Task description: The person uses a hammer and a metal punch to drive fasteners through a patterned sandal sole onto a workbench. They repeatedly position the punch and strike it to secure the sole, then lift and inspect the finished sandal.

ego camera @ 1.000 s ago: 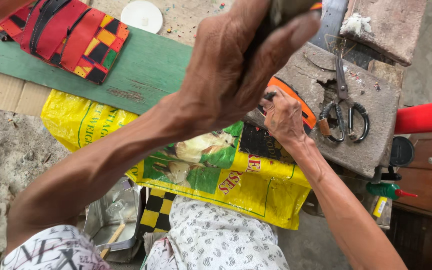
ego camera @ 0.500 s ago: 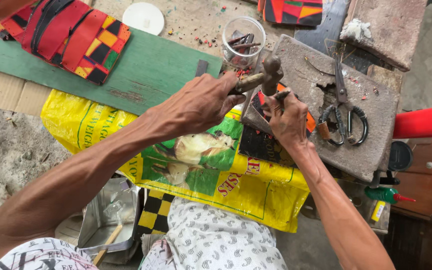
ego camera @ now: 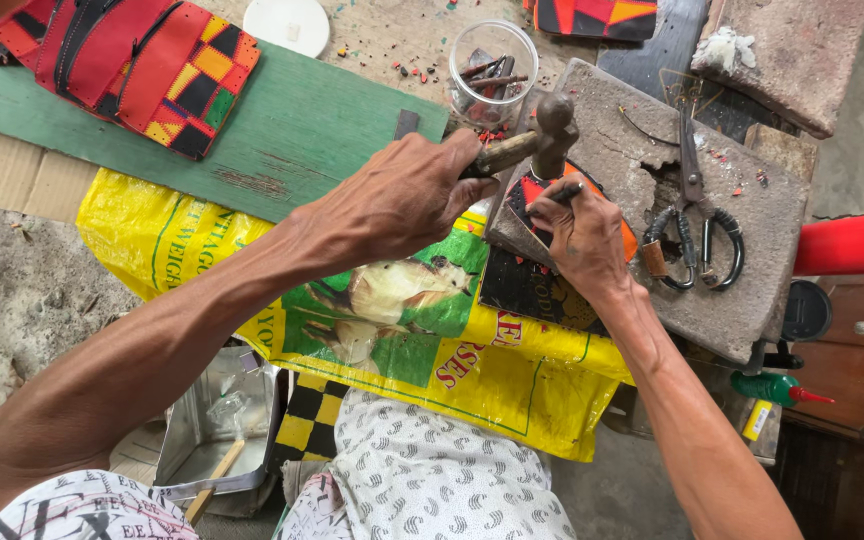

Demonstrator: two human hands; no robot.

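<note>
My left hand grips the wooden handle of a hammer, whose dark metal head hovers just above my right hand. My right hand pinches a thin dark punch, upright on a patchwork leather piece in orange, red and black. That piece lies on the near left corner of a grey stone slab. Whether the hammer head touches the punch cannot be told.
Black-handled scissors lie on the slab. A glass jar of small tools stands behind the hammer. A green board carries more patchwork pieces. A yellow printed sack covers my lap; a metal tin sits lower left, a red cylinder right.
My left hand, raised high near the camera a second ago, has swung the hammer down to the punch. My right hand has stayed on the leather piece.
</note>
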